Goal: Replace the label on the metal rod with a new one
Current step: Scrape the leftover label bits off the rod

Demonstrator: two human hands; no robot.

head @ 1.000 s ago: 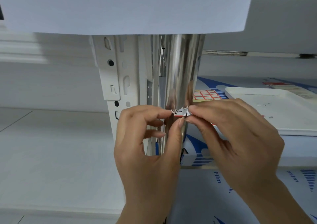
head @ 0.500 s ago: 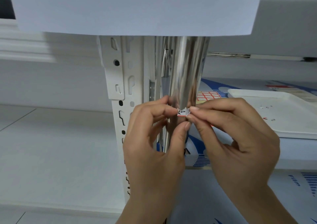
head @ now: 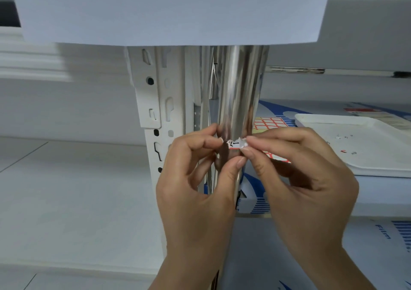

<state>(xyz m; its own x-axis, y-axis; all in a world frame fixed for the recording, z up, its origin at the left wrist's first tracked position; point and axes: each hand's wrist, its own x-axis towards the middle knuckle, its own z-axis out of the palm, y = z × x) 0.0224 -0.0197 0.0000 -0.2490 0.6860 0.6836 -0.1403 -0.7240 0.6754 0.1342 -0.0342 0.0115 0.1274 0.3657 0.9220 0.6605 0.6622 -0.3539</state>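
A shiny upright metal rod [head: 239, 89] stands in the middle of the view. A torn white label [head: 236, 144] with a red edge and black marks sticks to it at hand height. My left hand [head: 195, 178] curls round the rod, thumb on its front just below the label. My right hand [head: 295, 172] pinches the label's ragged right end between thumb and forefinger. A sheet of red-bordered blank labels [head: 270, 123] lies on the shelf behind the rod, partly hidden by my right hand.
A white slotted shelf post [head: 155, 103] stands just left of the rod. A white tray [head: 364, 143] with small paper scraps sits on the shelf at right, on blue-and-white boxes [head: 378, 240]. A white sheet [head: 169, 9] hangs across the top, hiding the rod's upper part.
The view has shifted slightly, so rod and hands sit a little lower and further right in the picture. Both hands keep their hold; the torn label looks a bit more lifted at its right end.
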